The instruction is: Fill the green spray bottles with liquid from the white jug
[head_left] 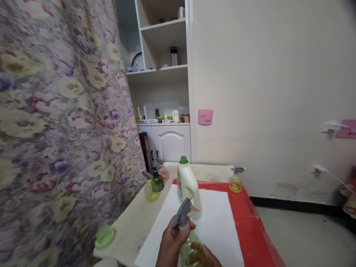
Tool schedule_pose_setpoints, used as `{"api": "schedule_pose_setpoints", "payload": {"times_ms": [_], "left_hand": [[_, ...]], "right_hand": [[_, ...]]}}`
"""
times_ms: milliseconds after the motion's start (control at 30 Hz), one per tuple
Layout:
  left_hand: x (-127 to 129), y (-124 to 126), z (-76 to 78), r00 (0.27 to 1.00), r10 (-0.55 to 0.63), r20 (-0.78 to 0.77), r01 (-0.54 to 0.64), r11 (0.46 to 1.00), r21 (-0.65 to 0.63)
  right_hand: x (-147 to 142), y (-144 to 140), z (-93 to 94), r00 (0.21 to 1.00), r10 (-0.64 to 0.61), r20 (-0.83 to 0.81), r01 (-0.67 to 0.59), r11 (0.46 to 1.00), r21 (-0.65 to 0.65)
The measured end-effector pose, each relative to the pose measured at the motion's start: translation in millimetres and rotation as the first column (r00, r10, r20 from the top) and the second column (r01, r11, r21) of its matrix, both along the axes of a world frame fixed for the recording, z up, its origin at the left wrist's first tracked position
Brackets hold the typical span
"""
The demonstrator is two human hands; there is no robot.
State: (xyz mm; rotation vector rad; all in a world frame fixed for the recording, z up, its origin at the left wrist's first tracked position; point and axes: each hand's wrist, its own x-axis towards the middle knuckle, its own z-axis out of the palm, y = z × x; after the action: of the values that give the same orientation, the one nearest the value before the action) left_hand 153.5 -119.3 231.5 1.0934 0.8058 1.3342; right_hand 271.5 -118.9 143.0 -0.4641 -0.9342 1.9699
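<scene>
- My left hand [174,243] grips the grey plastic trigger head [182,213] of a clear yellowish spray bottle [189,250], fingers clamped round its neck, low over the white cloth [214,211].
- My right hand [205,257] cups the bottle's rounded body, fingers wrapped on it.
- Just behind stands a tall, smooth white jug [189,187] with a green cap.
- The cloth lies flat on a glossy red sheet [247,218].
- Three small round sprayers [152,189] cluster at the table's left edge; another [235,181] stands far right.
</scene>
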Motion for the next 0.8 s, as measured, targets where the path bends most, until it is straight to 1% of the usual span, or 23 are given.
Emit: {"api": "schedule_pose_setpoints", "payload": {"times_ms": [67,133,267,367,467,533,567,633,733,800], "left_hand": [[1,0,-0.2,0.999,0.009,-0.040,-0.009,1.000,0.004],[0,-2,0.7,0.998,-0.026,-0.050,0.026,1.000,-0.005],[-4,-6,3.5,0.990,-0.131,0.059,0.133,0.991,-0.031],[-4,-6,3.6,0.988,-0.129,0.079,0.132,0.991,-0.029],[0,-6,1.3,0.996,-0.042,0.085,0.047,0.997,-0.056],[3,-6,-0.4,0.996,0.024,0.090,-0.015,0.995,-0.101],[3,-7,-0.9,0.996,0.040,0.083,-0.029,0.992,-0.122],[2,-8,-0.9,0.998,0.020,0.061,-0.012,0.992,-0.129],[-1,-11,1.3,0.995,-0.076,0.070,0.081,0.995,-0.065],[-3,-11,2.6,0.988,-0.117,0.097,0.120,0.992,-0.036]], "right_hand": [[-6,8,-5.3,1.000,-0.009,0.004,0.009,0.999,-0.039],[-6,11,-13.0,1.000,-0.008,0.008,0.008,0.997,-0.075],[0,12,-27.3,1.000,0.002,0.009,0.000,0.993,-0.119],[1,10,-32.5,1.000,-0.008,0.001,0.008,0.992,-0.128],[1,8,-34.2,1.000,-0.027,-0.010,0.025,0.992,-0.123],[3,7,-34.1,1.000,-0.023,-0.008,0.022,0.994,-0.103],[5,6,-33.6,1.000,-0.018,-0.004,0.017,0.996,-0.091],[9,4,-32.0,1.000,-0.012,0.004,0.013,0.997,-0.072],[11,3,-28.8,1.000,-0.015,0.010,0.016,0.998,-0.054],[8,3,-26.9,1.000,-0.010,0.012,0.011,0.999,-0.046]]}}
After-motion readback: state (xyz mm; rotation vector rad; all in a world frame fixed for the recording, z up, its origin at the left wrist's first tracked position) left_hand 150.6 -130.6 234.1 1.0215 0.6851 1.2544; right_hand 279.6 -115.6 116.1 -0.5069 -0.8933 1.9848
